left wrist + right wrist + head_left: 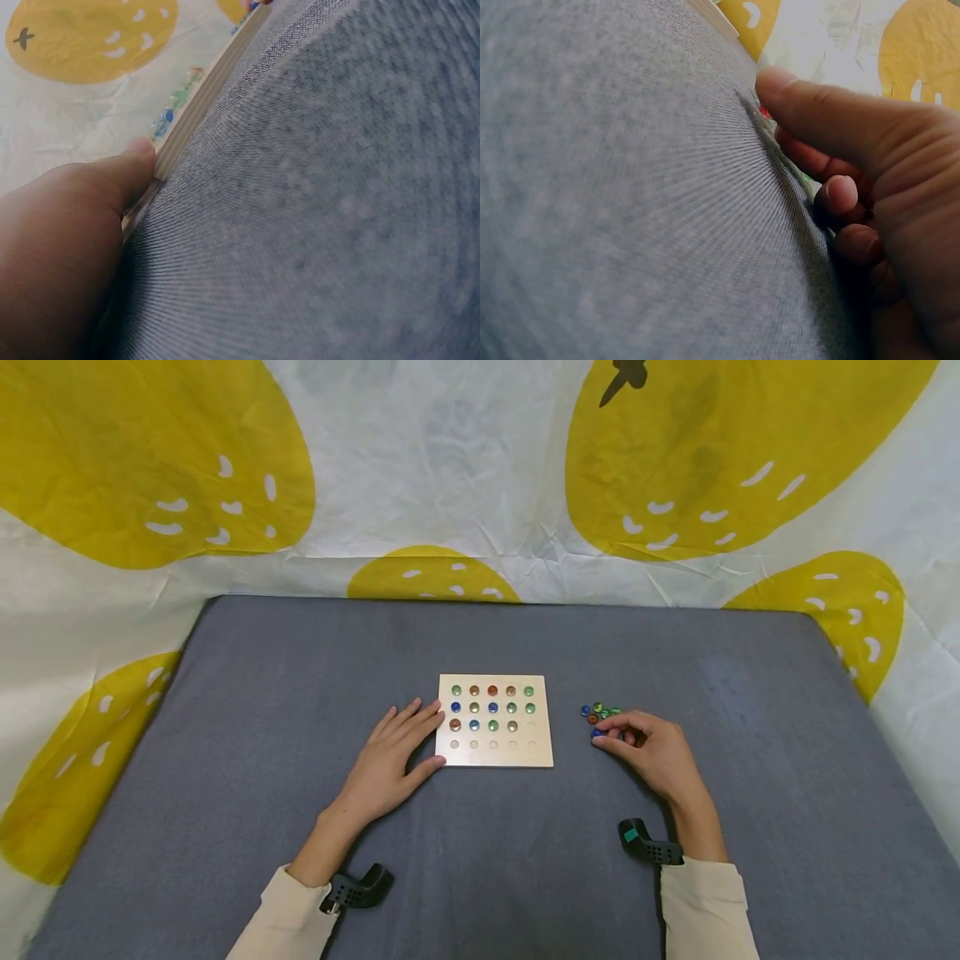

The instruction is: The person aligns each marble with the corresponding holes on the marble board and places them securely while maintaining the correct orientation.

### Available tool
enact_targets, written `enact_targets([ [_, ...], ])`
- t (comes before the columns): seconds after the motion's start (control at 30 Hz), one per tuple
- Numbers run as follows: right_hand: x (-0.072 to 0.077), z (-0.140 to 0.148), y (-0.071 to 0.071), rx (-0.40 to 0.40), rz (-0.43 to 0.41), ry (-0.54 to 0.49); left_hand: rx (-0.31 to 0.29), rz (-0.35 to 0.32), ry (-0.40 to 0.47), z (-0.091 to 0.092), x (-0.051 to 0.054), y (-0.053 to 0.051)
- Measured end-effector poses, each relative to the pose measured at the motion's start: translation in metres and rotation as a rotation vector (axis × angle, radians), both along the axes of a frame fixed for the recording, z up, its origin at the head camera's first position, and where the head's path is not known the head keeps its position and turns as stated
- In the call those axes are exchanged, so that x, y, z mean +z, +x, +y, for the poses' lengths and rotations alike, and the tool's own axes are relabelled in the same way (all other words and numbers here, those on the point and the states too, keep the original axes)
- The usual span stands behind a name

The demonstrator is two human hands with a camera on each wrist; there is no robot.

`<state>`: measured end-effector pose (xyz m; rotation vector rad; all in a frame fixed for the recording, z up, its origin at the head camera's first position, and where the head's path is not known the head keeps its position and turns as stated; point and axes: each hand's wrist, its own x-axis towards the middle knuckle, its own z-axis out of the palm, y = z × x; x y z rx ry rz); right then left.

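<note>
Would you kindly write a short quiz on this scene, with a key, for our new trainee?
1. True or false: the left hand touches the board.
2. Which colour is the marble at the fingertips of the right hand: (A) red, (B) green or (C) blue?
3. How many of the board's four rows are completely filled with marbles?

Key:
1. True.
2. C, blue.
3. Two, the pair of rows farthest from the person.

White fabric backdrop (450, 468) with big yellow, white-flecked shapes (150, 443) behind and beside a grey cloth-covered table (300, 668)
</note>
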<state>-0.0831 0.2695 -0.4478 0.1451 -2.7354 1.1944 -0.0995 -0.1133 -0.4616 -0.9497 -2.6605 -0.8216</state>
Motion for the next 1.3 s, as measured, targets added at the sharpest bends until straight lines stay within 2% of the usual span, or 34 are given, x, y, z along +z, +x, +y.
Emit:
enact_targets([
  [0.27, 0.006, -0.002, 0.001, 0.006, 0.005, -0.056, 0.001, 0.007, 0.004, 0.000, 0.000, 0.000],
  [0.43, 0.014, -0.010, 0.000, 0.001, 0.041, -0.082, 0.000, 0.010, -0.001, 0.000, 0.000, -0.001],
  [0.57, 0.017, -0.021, -0.001, 0.029, 0.075, -0.113, 0.000, 0.007, -0.003, 0.000, 0.000, -0.002],
  [0.8, 0.017, -0.039, -0.003, 0.045, 0.089, -0.114, -0.003, 0.002, -0.011, 0.001, 0.001, -0.002],
  [1.0, 0.017, -0.054, -0.003, 0.050, 0.102, -0.179, 0.000, -0.004, -0.006, 0.001, 0.000, -0.001],
  [1.17, 0.014, -0.064, -0.003, 0.035, 0.078, -0.220, 0.004, -0.003, -0.009, 0.000, 0.000, -0.001],
  [1.3, 0.011, -0.071, -0.004, 0.026, 0.069, -0.208, 0.004, -0.004, -0.004, 0.000, 0.000, 0.000],
])
